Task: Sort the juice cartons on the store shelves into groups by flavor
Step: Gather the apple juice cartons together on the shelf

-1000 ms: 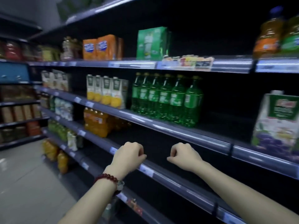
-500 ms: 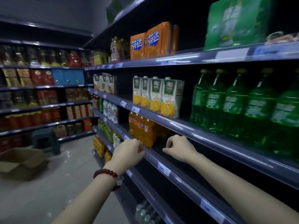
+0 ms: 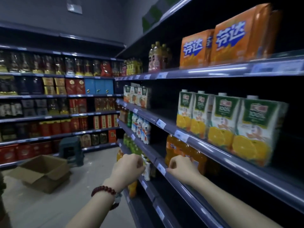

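Observation:
Several orange juice cartons [image 3: 230, 129], white with green tops, stand in a row on the middle shelf [image 3: 213, 153] at the right. Further down the same shelf stands a second group of juice cartons [image 3: 136, 97] with peach-coloured fronts. My left hand [image 3: 127, 169], a red bead bracelet on its wrist, is curled into a fist in front of the shelf below. My right hand [image 3: 182, 168] is also a fist, by the edge of that lower shelf in front of orange drink bottles [image 3: 181, 152]. Neither hand holds anything.
Orange boxes [image 3: 222, 43] stand on the upper shelf. White bottles [image 3: 142, 129] and green bottles [image 3: 131, 145] fill the lower shelves further down. An open cardboard box [image 3: 42, 171] and a dark stool [image 3: 70, 150] stand on the aisle floor. Shelves of boxed goods [image 3: 57, 104] line the far wall.
The view has swung left along the aisle; the green bottles have left the frame and the orange cartons are now close on the right. Both fists stay ahead of me, closed.

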The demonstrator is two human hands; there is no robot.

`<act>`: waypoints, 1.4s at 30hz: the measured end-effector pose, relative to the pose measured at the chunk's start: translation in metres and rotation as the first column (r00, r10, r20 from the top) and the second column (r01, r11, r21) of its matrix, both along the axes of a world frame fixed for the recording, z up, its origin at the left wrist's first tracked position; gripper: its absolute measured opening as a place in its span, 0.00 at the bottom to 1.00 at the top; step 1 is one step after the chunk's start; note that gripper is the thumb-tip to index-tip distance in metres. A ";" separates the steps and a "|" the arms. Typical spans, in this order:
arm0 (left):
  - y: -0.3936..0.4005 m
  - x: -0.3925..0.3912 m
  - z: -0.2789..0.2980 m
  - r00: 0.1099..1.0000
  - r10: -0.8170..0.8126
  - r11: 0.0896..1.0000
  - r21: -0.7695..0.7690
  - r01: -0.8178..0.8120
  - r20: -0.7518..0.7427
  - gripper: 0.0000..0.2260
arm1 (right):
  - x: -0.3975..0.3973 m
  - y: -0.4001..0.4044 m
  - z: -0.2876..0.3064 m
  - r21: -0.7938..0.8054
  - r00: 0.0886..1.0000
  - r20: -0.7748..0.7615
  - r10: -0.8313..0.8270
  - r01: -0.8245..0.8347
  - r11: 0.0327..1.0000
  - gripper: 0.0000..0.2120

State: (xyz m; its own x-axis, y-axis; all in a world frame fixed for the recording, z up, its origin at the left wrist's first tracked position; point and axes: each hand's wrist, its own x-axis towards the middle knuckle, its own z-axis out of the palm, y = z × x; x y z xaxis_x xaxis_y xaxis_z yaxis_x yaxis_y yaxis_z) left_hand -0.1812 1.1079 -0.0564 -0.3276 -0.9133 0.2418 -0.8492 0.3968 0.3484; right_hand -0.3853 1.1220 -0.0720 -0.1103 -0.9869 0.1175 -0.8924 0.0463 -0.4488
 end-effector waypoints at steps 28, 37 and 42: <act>-0.531 0.046 0.045 0.992 -0.123 0.990 -0.062 0.123 -0.001 0.09 | 0.075 -0.525 0.078 -0.272 0.975 0.220 -0.025 0.086 0.958 0.09; -0.667 0.023 0.052 0.977 -0.203 0.977 -0.083 0.198 -0.062 0.10 | 0.051 -0.639 0.079 -0.289 0.950 0.272 -0.157 0.236 0.928 0.07; -0.752 0.010 0.051 0.961 -0.268 0.953 -0.168 0.253 -0.072 0.09 | 0.036 -0.702 0.072 -0.312 0.900 0.319 -0.295 0.394 0.865 0.07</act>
State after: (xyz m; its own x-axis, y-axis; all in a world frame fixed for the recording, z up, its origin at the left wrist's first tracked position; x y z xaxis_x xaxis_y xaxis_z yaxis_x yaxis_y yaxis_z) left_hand -0.1711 0.3555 -0.0055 -0.5186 -0.7479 0.4144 -0.6760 0.6554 0.3369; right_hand -0.3491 0.4195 -0.0001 -0.5099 -0.7729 0.3777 -0.7027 0.1209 -0.7011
